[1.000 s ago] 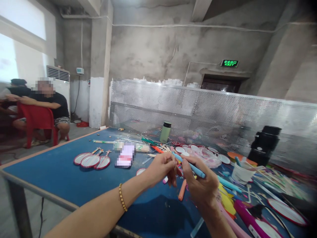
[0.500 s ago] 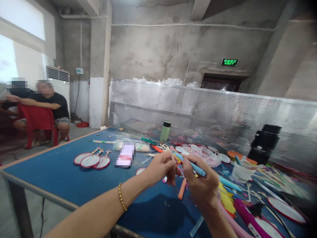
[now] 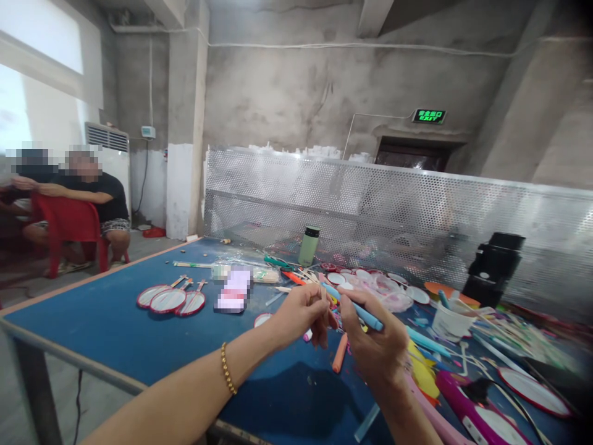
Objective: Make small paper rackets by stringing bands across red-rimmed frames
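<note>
My left hand point(image 3: 303, 312), with a gold bead bracelet at its wrist, pinches a small flat pale stick point(image 3: 323, 294) between thumb and fingers; most of the stick is hidden. Close beside it, my right hand point(image 3: 382, 343) grips a light blue marker pen point(image 3: 368, 316). The pen's tip end points up and left toward the left fingers. Beneath the hands lies an orange pen cap or barrel point(image 3: 340, 353) on the blue table point(image 3: 296, 395). Several small round red-rimmed fans point(image 3: 169, 300) with short handles lie to the left.
A phone point(image 3: 234, 289) lies left of my hands, and a green bottle point(image 3: 309, 246) stands behind. Right are a white cup point(image 3: 451, 321), a purple glue gun-like tool point(image 3: 467, 405) and scattered sticks. A perforated metal screen point(image 3: 278, 185) borders the far edge. Two people point(image 3: 92, 191) sit far left.
My right hand and the blue marker have shifted very slightly left, closer to the left fingers. Both grips are unchanged.
</note>
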### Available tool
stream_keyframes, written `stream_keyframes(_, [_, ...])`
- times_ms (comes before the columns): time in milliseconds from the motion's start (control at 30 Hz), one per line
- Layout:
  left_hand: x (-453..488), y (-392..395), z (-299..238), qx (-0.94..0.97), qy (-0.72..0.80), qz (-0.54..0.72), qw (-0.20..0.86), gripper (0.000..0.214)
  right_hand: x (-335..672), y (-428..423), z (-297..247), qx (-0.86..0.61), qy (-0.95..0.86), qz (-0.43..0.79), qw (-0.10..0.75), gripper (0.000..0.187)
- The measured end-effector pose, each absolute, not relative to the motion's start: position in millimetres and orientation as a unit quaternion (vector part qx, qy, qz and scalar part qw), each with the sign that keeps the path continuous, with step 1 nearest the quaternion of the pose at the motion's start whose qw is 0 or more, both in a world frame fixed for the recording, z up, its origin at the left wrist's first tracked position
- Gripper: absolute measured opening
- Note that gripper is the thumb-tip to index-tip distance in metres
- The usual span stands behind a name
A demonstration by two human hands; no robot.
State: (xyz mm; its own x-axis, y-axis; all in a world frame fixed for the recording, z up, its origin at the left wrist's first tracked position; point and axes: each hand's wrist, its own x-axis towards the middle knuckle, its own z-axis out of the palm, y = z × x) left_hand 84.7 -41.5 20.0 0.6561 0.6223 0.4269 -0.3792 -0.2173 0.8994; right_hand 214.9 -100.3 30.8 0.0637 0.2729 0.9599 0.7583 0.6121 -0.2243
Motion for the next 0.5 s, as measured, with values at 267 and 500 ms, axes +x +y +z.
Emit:
stream_keyframes(267, [85.5, -40.0, 17.8, 0.675, 0.090, 0.404, 0.611, 0.011, 214.0, -98.8, 30.9, -0.401, -0.653, -0.188, 0.615, 0.010])
stream_keyframes(500, [85.3, -38.6, 17.7, 0.669, 0.095, 0.398, 0.621, 0.011, 216.9, -99.6, 31.2, -0.406, -0.632, -0.216, 0.624, 0.009])
